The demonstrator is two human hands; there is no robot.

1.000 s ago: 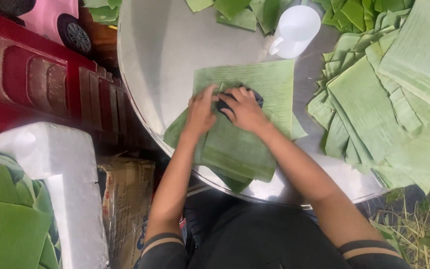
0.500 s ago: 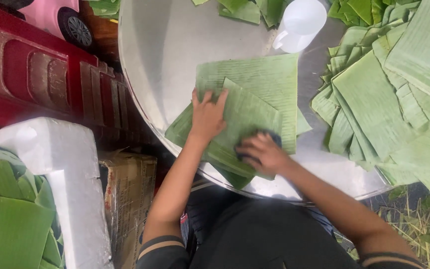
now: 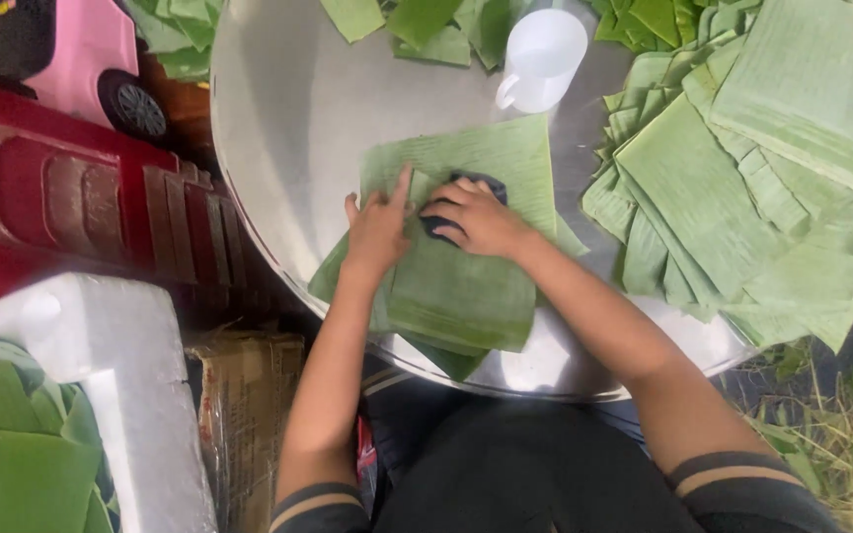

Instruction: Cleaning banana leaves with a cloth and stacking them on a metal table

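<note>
A few green banana leaf pieces point(image 3: 461, 291) lie stacked on a round metal tray point(image 3: 288, 128) in front of me. My left hand point(image 3: 377, 232) rests flat on the top leaf's left side with fingers spread, pinning it down. My right hand point(image 3: 481, 217) is closed over a dark cloth point(image 3: 444, 212) and presses it on the leaf's upper middle, right beside my left hand.
A white plastic jug point(image 3: 540, 59) stands on the tray beyond the leaves. A large pile of cut banana leaves point(image 3: 742, 168) lies at the right; more leaf scraps point(image 3: 426, 20) at the top. A red crate point(image 3: 61, 207), a pink toy car point(image 3: 71, 54) and a white foam box point(image 3: 120, 395) sit at left.
My right hand has slid the cloth from the leaf's near right edge back up to its upper middle. My left hand has stayed pressing on the leaf.
</note>
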